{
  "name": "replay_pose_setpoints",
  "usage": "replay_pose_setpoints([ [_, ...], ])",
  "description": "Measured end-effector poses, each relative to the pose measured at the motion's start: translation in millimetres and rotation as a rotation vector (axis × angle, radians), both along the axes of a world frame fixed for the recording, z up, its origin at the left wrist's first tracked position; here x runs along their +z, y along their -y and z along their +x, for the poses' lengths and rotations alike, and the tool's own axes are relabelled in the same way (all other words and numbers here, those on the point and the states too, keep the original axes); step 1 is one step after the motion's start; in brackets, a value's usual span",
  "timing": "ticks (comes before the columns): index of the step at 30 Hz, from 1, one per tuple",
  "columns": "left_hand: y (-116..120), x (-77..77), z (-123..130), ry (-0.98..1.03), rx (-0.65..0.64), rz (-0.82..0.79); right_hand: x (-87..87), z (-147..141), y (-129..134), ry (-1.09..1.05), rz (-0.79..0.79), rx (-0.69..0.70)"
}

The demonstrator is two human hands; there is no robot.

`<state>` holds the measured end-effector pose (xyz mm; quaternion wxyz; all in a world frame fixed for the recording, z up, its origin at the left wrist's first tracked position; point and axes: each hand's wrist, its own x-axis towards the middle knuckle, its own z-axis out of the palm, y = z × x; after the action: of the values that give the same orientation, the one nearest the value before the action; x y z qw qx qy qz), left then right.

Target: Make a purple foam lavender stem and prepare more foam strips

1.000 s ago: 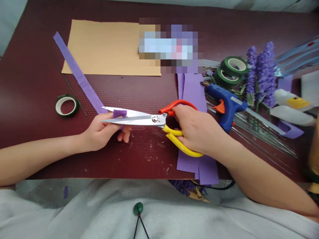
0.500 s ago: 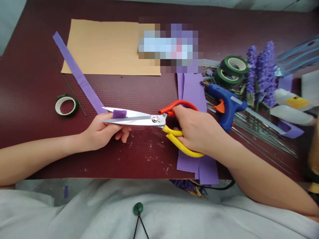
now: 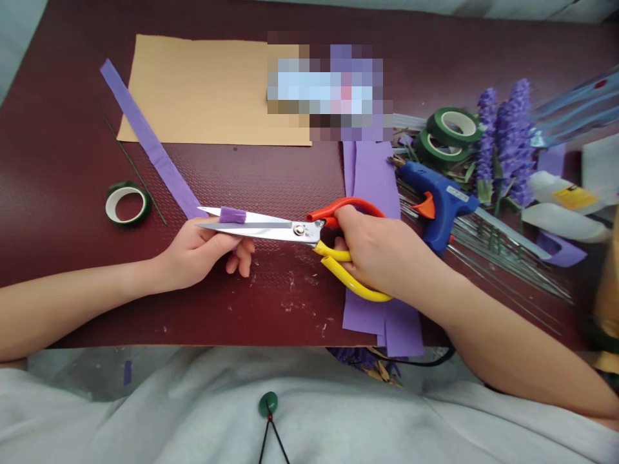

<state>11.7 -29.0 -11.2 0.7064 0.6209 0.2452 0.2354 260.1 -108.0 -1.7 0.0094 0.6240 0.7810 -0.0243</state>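
Note:
My right hand (image 3: 387,251) is closed around the handles, one red and one yellow, of a pair of scissors (image 3: 278,230). The silver blades point left and lie slightly apart over my left hand. My left hand (image 3: 196,254) is closed in a pinch on a long purple paper strip (image 3: 153,148), its thumb beneath the blades. A short end of the strip shows between the two blades. From my fingers the rest of the strip runs up and left, over the corner of a tan cardboard sheet (image 3: 217,93). Where the fingers meet the paper is partly hidden.
A roll of green tape (image 3: 112,207) and a thin dark wire (image 3: 138,171) lie at left. Wider purple strips (image 3: 372,174) lie under my right hand. At right are a blue glue gun (image 3: 438,193), more green tape rolls (image 3: 438,129), purple flowers (image 3: 515,138) and wires.
The scissor blades have closed a little, the near blade rising toward the strip's end. Both hands stay in nearly the same place.

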Motion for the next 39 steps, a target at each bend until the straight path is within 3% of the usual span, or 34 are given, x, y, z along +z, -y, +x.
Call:
replay_pose_setpoints([
  [7,-0.5,2.8,1.6,-0.007,0.007,0.006,0.4,-0.9,1.1,0.01,-0.011,-0.006],
  [17,1.1,3.6,-1.2,-0.013,0.03,0.162,-0.9,3.5,0.3,-0.075,0.033,0.022],
  [24,0.7,1.5,-0.2,0.022,0.01,0.097,5.4,1.4,-1.2,-0.069,-0.042,0.019],
  [32,0.6,-0.6,0.2,0.018,0.027,0.048,1.0,1.2,-0.4,-0.013,-0.034,0.017],
  [39,0.1,6.6,2.2,-0.063,0.046,0.215,2.6,0.3,-0.1,0.003,-0.051,0.004],
])
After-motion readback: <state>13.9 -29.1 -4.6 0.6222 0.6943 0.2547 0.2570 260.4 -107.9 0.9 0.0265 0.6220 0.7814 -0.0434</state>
